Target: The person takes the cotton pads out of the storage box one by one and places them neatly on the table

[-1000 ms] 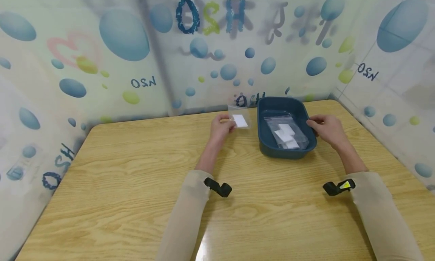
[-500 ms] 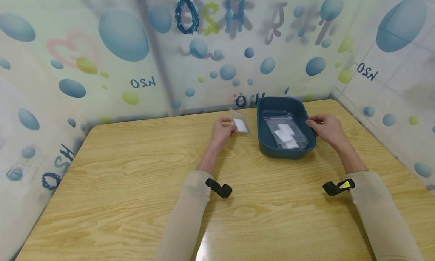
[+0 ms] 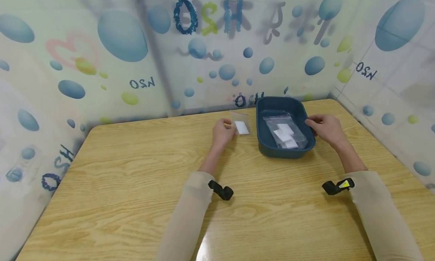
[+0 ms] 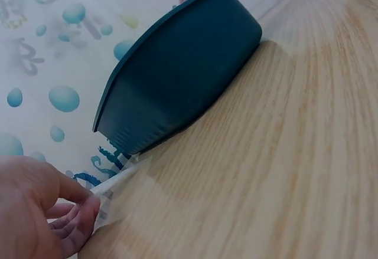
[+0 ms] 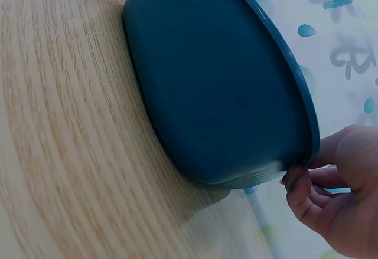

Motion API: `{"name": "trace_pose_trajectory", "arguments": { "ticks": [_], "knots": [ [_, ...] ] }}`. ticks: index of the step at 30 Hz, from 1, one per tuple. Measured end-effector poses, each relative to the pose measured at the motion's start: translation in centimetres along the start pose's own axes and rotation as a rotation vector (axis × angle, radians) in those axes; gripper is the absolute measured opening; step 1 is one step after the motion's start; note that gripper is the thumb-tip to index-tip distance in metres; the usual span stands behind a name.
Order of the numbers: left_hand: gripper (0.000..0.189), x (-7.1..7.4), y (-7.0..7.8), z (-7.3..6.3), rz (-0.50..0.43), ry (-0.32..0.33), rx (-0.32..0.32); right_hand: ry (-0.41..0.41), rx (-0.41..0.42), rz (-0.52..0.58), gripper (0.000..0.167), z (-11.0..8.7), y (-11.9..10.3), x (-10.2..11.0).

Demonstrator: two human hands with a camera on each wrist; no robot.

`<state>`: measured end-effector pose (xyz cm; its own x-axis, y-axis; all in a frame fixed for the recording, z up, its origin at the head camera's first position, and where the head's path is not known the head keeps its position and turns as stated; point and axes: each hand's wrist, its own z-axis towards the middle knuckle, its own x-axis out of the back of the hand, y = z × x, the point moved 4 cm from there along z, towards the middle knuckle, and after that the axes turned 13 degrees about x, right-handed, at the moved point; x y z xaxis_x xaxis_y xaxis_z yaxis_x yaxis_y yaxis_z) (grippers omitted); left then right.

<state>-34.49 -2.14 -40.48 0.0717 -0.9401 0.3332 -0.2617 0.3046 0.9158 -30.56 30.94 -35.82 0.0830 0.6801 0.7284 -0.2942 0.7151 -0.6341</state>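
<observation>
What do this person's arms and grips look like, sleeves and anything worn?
The left sleeve and right sleeve are long, plain and beige. The left camera and right camera are black; the right has a yellow mark. The left grip and right grip are gloveless.

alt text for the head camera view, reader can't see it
A person's left hand holds a clear bag with a white piece inside, left of a dark blue bin whose rim the right hand grips. The bin, on a wood-grain table, holds more bagged white pieces.

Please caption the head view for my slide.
Left hand holds a clear bag beside the blue bin; right hand grips its rim.
</observation>
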Motion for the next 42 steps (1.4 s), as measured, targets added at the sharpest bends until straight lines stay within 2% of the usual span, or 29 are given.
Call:
{"name": "trace_pose_trajectory", "arguments": {
  "ticks": [5, 10, 23, 27, 31, 36, 42],
  "knots": [
    [0.029, 0.0, 0.2, -0.3, 0.149, 0.041, -0.029, -0.005, 0.002, 0.008, 0.047, 0.0, -0.1, 0.0],
    [0.029, -0.1, 0.2, -0.5, 0.248, 0.035, -0.054, -0.014, -0.007, 0.013, 0.048, 0.1, 0.0, 0.0],
    [0.027, -0.3, 0.4, -0.5, 0.318, 0.063, -0.057, -0.013, -0.008, 0.020, 0.046, -0.1, -0.4, 0.1],
    [0.029, -0.1, 0.4, -0.7, 0.312, 0.059, -0.053, -0.017, -0.010, 0.021, 0.047, -0.1, -0.3, 0.1],
    [0.032, 0.0, 0.4, -0.8, 0.268, 0.041, -0.033, -0.016, -0.008, 0.019, 0.046, -0.1, -0.2, 0.1],
    [0.037, 0.2, 0.7, -0.9, 0.184, 0.029, -0.004, -0.017, -0.011, 0.019, 0.046, -0.1, -0.3, 0.1],
    [0.037, 0.5, 1.2, -1.1, 0.076, 0.010, -0.006, -0.019, -0.015, 0.018, 0.047, -0.1, -0.2, 0.0]
  ]
}}
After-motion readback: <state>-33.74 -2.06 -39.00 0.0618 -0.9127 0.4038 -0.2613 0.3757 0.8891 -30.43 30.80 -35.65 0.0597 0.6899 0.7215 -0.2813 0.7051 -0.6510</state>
